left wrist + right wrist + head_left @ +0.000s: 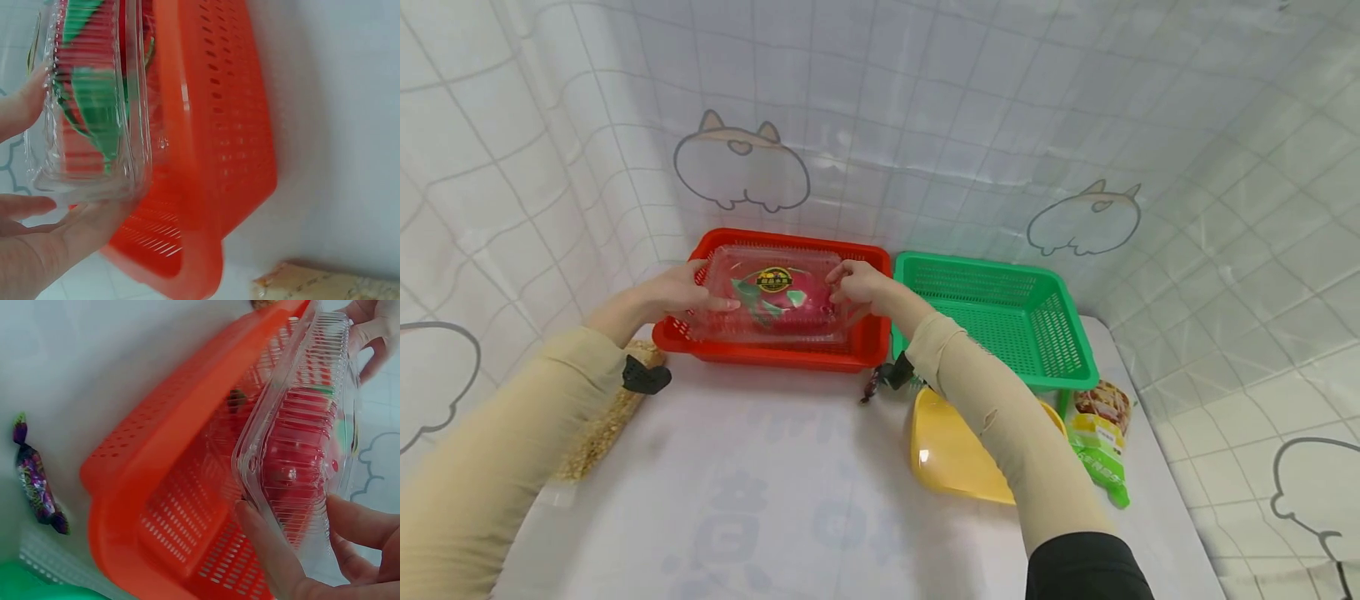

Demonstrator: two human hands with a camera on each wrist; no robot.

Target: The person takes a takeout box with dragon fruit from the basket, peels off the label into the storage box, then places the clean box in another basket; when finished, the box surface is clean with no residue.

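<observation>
A clear plastic clamshell box (pixel 730 321) with a black and gold label is held over the red basket (pixel 790 360). Something red and green (pixel 294 447) shows through its ribbed wall. At the box's left end my left hand (pixel 679 293) grips it, thumb and fingers on either side in the left wrist view. My right hand (pixel 867 290) holds the opposite end, with fingers and thumb around its edge in the right wrist view. The box is tilted above the basket's rim. What lies beneath it in the basket is partly hidden.
Right of the red basket stands a green basket (pixel 1000 329). A yellow dustpan-like piece (pixel 955 450) lies before it, partly behind my right arm. A green and yellow food bag (pixel 1101 437) lies far right, a wrapped candy (pixel 36 481) between baskets, a grain-filled bag (pixel 610 425) at left.
</observation>
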